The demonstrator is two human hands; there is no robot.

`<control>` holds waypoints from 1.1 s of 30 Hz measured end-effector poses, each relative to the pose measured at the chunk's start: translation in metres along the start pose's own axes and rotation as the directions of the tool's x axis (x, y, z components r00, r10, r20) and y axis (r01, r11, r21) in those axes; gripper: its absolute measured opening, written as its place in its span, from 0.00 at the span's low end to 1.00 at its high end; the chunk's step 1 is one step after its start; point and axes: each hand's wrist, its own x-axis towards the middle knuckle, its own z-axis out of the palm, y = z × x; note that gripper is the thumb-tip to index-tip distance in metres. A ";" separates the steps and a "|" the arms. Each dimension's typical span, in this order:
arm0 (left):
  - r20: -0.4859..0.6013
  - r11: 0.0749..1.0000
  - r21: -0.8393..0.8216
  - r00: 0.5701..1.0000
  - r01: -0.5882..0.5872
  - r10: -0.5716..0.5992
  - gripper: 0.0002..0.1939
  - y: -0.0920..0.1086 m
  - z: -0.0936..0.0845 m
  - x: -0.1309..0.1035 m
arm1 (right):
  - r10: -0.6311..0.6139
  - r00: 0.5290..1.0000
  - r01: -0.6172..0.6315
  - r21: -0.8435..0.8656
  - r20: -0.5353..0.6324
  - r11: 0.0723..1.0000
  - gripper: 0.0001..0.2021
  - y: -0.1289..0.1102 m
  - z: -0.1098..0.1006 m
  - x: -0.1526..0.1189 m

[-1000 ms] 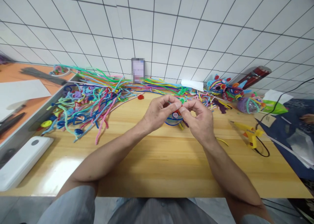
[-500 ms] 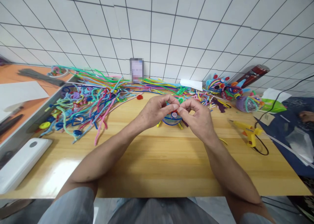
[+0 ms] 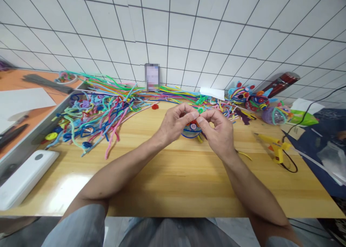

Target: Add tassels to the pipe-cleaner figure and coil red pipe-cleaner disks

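My left hand (image 3: 178, 122) and my right hand (image 3: 216, 129) meet above the middle of the table, each with thumb and forefinger pinched together. The fingertips almost touch; whatever they pinch is too small and covered to make out. A bit of green fuzzy pipe cleaner (image 3: 200, 110) shows just behind the fingertips. Beneath and partly hidden by the hands is a round pipe-cleaner figure (image 3: 191, 133) with blue bands, a round eye-like disc and a yellow piece at its base.
Loose pipe cleaners (image 3: 100, 113) pile up on the left, with longer ones along the wall. A white power bank (image 3: 29, 178) lies front left. To the right are a yellow glue gun (image 3: 277, 148) with its cord, several decorated figures (image 3: 240, 94) and a red cylinder (image 3: 285, 83).
Both hands keep their pinch over the round figure, with only slight finger movement. The whole view has shifted a little.
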 end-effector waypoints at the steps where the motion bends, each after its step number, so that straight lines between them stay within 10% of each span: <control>1: -0.031 0.998 -0.059 0.999 0.022 -0.023 0.21 -0.004 0.004 -0.002 | -0.003 1.000 0.003 0.011 -0.019 1.000 0.08 0.001 0.002 0.000; 5: -0.049 0.984 -0.164 0.995 0.075 -0.084 0.22 -0.012 0.008 -0.003 | 0.007 0.999 -0.007 -0.004 -0.032 1.000 0.08 0.003 0.001 0.001; 17: 0.131 0.895 0.414 0.984 -0.166 0.122 0.06 0.016 -0.014 0.005 | -0.073 0.996 0.078 -0.133 0.044 0.988 0.05 0.001 -0.007 0.004; 28: -0.052 0.993 -0.107 0.997 0.054 -0.060 0.22 -0.012 0.010 -0.007 | -0.072 0.996 0.068 -0.071 -0.054 0.995 0.05 0.000 0.000 0.000; 33: 0.069 0.996 0.076 0.997 -0.035 0.029 0.17 -0.010 -0.001 0.002 | -0.150 0.987 0.137 -0.193 -0.054 0.972 0.06 0.004 -0.005 0.004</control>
